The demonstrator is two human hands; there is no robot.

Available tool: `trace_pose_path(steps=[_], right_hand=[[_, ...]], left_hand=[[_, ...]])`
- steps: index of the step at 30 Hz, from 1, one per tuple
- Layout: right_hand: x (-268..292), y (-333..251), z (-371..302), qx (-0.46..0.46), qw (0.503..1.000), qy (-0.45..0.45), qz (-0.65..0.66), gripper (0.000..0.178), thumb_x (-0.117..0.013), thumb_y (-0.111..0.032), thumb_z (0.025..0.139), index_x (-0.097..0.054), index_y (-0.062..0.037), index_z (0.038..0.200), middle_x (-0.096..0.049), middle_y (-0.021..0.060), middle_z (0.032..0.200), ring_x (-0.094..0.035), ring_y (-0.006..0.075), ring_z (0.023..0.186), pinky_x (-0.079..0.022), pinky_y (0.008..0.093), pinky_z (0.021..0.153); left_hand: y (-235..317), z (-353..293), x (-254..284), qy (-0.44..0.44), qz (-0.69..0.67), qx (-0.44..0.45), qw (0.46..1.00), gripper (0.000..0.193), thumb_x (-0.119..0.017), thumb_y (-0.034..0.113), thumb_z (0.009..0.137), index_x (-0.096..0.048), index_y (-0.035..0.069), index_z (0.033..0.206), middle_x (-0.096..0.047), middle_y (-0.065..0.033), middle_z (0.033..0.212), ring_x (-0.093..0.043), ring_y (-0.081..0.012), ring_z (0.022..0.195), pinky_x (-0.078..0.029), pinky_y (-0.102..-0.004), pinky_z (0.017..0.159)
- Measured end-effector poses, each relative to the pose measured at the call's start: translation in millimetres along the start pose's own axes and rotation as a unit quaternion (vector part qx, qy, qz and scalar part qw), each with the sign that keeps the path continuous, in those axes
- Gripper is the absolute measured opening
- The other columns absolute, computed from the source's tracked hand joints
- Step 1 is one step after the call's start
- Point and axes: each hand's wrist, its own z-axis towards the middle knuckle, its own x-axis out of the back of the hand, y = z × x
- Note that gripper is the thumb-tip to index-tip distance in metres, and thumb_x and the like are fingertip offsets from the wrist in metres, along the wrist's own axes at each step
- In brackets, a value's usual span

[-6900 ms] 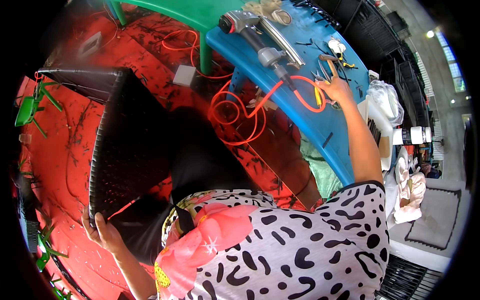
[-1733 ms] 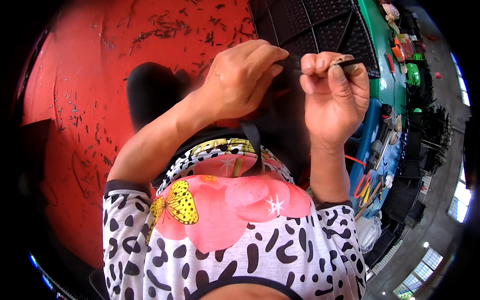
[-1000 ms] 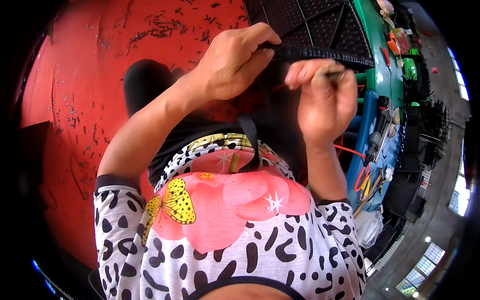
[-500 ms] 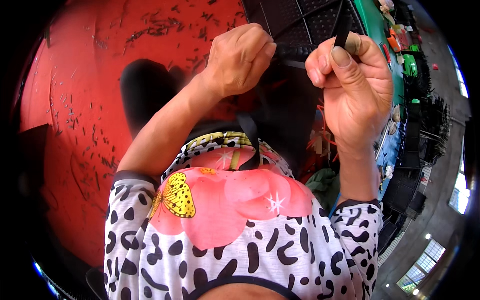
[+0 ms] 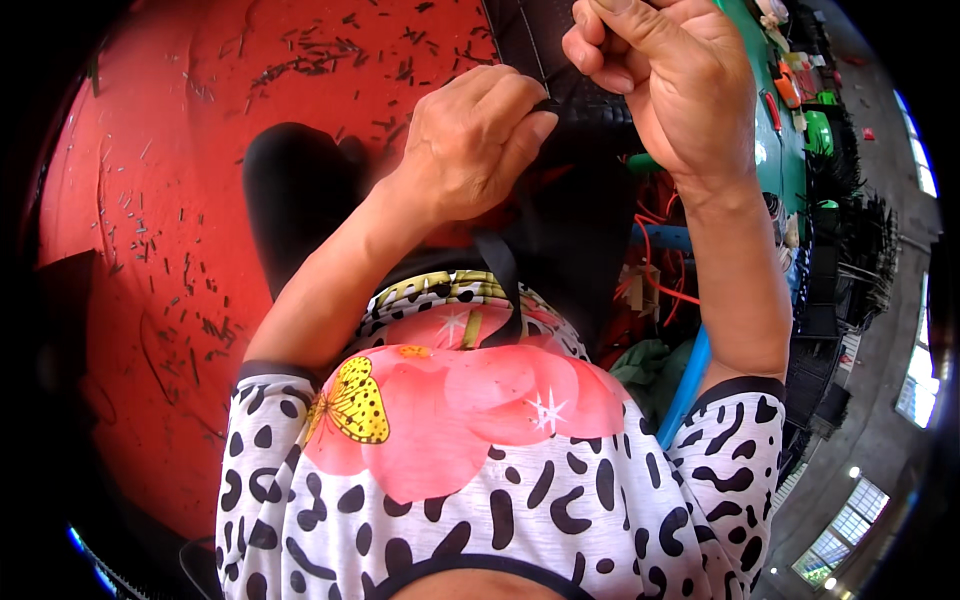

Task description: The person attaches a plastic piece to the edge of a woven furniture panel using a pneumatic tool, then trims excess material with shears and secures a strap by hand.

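Observation:
My left hand (image 5: 465,145) is closed in a fist at the near edge of a black woven piece (image 5: 530,45). A small dark bit shows by its thumb, but the fingers hide what they grip. Farther up and to the right, my right hand (image 5: 680,95) is closed in a pinch, thumb against fingers. Its fingertips meet the picture's upper edge, so the black strip seen there earlier is out of sight now. The woven piece lies beyond and between both hands, partly covered by them.
Dark scraps (image 5: 310,60) are scattered over the red floor (image 5: 150,90) at the left. A green tabletop (image 5: 775,165) with tools stands at the right. Red cords (image 5: 665,285), a blue tube (image 5: 685,385) and a dark green cloth (image 5: 645,370) lie beside my right arm.
My right hand has moved up and a little left, still pinching, and the black strip no longer shows. My left hand has come slightly lower and stays closed.

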Motion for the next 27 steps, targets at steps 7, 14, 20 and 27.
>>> trace_pose_path(steps=[7,14,20,27], right_hand=[[1,13,-4,0.044,0.995,-0.010,0.090,0.007,-0.055,-0.011,0.092,-0.052,-0.0041,0.092,-0.059,0.0066,0.074,-0.058,0.0124,0.059,-0.038,0.0183,0.046],[2,26,-15,0.102,0.994,-0.044,0.002,0.012,-0.054,-0.014,0.094,-0.055,-0.0028,0.095,-0.060,0.0046,0.075,-0.057,0.0097,0.061,-0.037,0.0172,0.049],[-3,26,-28,0.122,0.992,-0.044,-0.004,0.018,-0.055,-0.017,0.095,-0.057,-0.0023,0.086,-0.055,0.0013,0.065,-0.050,0.0069,0.054,-0.037,0.0175,0.048],[-13,8,-41,0.126,0.991,-0.052,-0.002,0.018,-0.058,-0.015,0.093,-0.057,-0.0010,0.082,-0.051,-0.0005,0.063,-0.046,0.0048,0.053,-0.037,0.0184,0.046]], left_hand=[[-2,2,5,-0.036,-0.023,0.012,0.999,0.015,-0.064,0.014,0.080,-0.055,0.003,0.084,-0.052,-0.0124,0.071,-0.055,-0.0338,0.065,-0.044,-0.0404,0.056],[6,12,14,-0.103,-0.184,0.080,0.974,0.008,-0.053,0.007,0.090,-0.053,0.000,0.094,-0.053,-0.0169,0.077,-0.055,-0.0344,0.066,-0.045,-0.0381,0.059],[-8,0,-3,-0.020,-0.087,-0.015,0.996,0.011,-0.051,0.009,0.091,-0.054,-0.001,0.094,-0.052,-0.0173,0.075,-0.053,-0.0348,0.062,-0.043,-0.0370,0.055],[-22,-5,-13,0.049,-0.040,-0.124,0.990,0.014,-0.050,0.007,0.090,-0.053,-0.007,0.092,-0.052,-0.0172,0.075,-0.051,-0.0339,0.057,-0.042,-0.0366,0.052]])
